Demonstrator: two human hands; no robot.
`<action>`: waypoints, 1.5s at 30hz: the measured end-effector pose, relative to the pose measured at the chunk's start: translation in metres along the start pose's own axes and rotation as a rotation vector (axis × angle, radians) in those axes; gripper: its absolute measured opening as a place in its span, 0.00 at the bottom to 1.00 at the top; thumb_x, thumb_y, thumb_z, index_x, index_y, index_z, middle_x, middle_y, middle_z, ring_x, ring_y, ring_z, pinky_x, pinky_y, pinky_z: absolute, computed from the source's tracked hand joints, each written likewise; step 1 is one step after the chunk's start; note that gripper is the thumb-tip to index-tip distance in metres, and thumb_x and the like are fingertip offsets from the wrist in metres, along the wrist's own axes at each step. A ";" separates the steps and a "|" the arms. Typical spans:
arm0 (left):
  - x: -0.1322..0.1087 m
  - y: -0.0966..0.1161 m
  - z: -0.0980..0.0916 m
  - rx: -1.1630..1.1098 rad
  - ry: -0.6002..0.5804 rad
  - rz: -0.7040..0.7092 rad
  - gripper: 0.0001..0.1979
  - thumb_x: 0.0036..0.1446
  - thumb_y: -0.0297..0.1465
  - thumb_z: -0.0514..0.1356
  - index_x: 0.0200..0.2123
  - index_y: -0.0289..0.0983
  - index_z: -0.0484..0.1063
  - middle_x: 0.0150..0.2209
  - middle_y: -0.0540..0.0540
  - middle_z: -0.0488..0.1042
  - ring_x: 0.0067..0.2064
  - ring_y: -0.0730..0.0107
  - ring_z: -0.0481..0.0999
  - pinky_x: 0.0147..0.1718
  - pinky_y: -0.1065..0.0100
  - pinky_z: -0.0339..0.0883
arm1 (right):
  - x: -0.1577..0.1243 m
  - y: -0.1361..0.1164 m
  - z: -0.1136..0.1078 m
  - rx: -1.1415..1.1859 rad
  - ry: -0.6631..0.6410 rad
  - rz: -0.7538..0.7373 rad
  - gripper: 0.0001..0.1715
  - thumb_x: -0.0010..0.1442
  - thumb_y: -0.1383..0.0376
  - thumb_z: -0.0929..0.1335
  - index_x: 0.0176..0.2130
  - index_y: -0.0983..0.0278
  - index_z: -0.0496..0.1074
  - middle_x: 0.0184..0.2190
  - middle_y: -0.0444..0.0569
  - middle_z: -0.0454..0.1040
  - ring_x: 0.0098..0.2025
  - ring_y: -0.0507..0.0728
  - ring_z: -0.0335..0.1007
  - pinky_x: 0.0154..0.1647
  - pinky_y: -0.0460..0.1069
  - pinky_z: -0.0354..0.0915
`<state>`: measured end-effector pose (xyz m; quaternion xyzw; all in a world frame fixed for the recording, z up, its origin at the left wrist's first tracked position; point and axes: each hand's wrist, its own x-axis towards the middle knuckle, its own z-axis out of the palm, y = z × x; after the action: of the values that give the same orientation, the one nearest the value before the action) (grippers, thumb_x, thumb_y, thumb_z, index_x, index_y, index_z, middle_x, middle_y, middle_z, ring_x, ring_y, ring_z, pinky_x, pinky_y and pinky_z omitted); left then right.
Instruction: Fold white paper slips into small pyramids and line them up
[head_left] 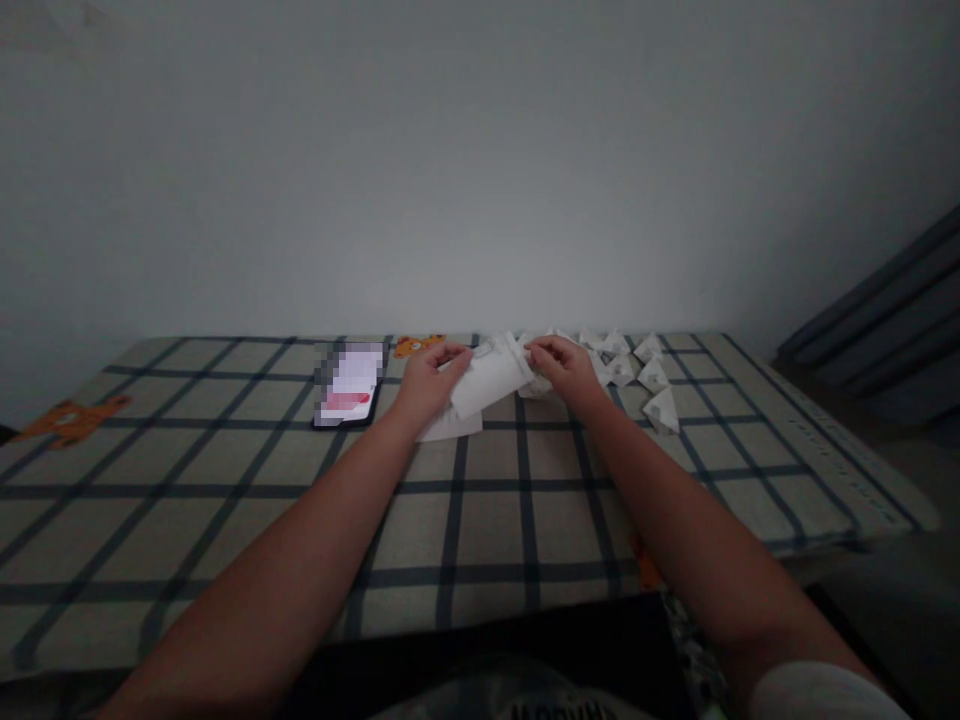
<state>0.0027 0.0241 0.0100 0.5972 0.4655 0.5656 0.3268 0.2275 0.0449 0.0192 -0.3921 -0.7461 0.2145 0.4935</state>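
Note:
Between my two hands a sheet of white paper (491, 382) is held up, tilted above the table, with grey print near its top edge. My left hand (435, 378) pinches its left side. At the upper right corner, my right hand (562, 365) closes its fingertips on the same sheet. Under my left hand lies more white paper (454, 427), partly covered. Several small folded white paper pieces (619, 370) stand in rows just right of my right hand, and some are hidden behind it.
A phone (349, 385) with a lit, blurred screen lies left of my left hand. The checked tablecloth (487, 520) carries orange bear prints. A pale wall (480, 170) rises behind the table, and a dark curtain-like cloth (885, 310) hangs at the right.

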 end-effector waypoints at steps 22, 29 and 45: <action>-0.001 -0.006 0.009 -0.270 -0.299 -0.244 0.14 0.48 0.34 0.64 0.38 0.34 0.74 0.30 0.46 0.77 0.26 0.71 0.72 0.25 0.71 0.63 | 0.001 0.008 0.007 -0.077 -0.082 0.014 0.17 0.56 0.55 0.67 0.37 0.66 0.74 0.25 0.45 0.73 0.26 0.51 0.66 0.28 0.46 0.60; -0.002 -0.005 0.013 -0.291 -0.303 -0.252 0.14 0.46 0.33 0.64 0.38 0.34 0.74 0.31 0.46 0.77 0.27 0.70 0.73 0.25 0.70 0.64 | 0.000 0.004 0.004 -0.193 -0.125 -0.046 0.15 0.57 0.57 0.66 0.36 0.66 0.75 0.23 0.45 0.71 0.26 0.51 0.63 0.29 0.46 0.59; -0.003 -0.003 0.016 -0.413 -0.217 -0.248 0.16 0.48 0.31 0.64 0.42 0.35 0.74 0.37 0.44 0.78 0.33 0.68 0.76 0.33 0.67 0.69 | -0.003 0.006 0.009 0.070 -0.156 -0.058 0.38 0.58 0.61 0.66 0.64 0.61 0.51 0.30 0.45 0.74 0.27 0.51 0.65 0.29 0.46 0.62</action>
<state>0.0184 0.0242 0.0041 0.5136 0.3720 0.5369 0.5564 0.2221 0.0469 0.0098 -0.3348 -0.7855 0.2557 0.4533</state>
